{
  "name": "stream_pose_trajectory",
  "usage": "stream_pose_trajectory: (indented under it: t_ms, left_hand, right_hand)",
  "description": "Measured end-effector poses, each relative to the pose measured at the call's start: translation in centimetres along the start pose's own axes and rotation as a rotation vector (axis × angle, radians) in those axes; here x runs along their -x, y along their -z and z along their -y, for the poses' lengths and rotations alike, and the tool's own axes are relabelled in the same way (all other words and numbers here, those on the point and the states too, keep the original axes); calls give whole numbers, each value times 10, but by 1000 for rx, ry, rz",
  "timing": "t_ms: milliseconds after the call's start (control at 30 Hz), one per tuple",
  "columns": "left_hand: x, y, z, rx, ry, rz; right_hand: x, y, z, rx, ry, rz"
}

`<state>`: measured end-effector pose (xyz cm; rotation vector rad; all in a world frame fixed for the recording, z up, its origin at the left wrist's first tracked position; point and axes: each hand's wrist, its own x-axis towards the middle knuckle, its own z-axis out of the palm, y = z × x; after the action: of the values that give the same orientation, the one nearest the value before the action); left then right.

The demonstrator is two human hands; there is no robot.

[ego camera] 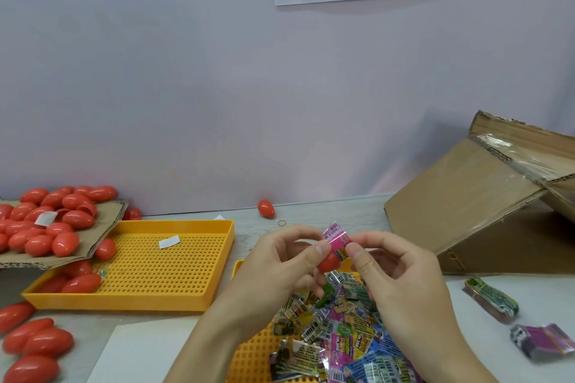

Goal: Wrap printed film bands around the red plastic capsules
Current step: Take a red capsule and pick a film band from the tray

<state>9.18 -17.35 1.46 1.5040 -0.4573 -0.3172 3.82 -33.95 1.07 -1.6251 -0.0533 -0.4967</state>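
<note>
A: Head view first: how far along is the job, would you say?

B: Early, by my reading. The yellow perforated tray holds only a few bare red capsules at its left end. Left of the tray, on a cardboard sheet, sits a heap of unbanded capsules; more lie on the table in front of the tray, and one stray capsule rests behind it by the wall. I can see no finished, banded capsule anywhere.

A: And the bands?

B: A loose pile of printed film bands lies right of the tray, with two bundled stacks further right.

A: What are the hands doing?

B: Right of the tray, above the pile, the left hand grips one red capsule, thumb and fingers closed around it. The right hand pinches a pink film band between thumb and forefinger, the band seated over the capsule's top end. Only part of the capsule shows, so the sleeve looks partway on.
</note>
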Motion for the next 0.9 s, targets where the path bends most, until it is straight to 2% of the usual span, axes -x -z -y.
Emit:
stream_pose_trajectory:
  t_ms: [233,367,900]
  left_hand:
    - [0,-2,-4,-77,-37,-8]
    - [3,-4,-7,-187,-68,21]
    - [2,-7,-6,-215,-83,-53]
  right_hand:
    - [2,1,-2,104,59,29]
    - [2,0,-1,113,71,-29]
    - [-2,4,-3,-94,-66,-2]
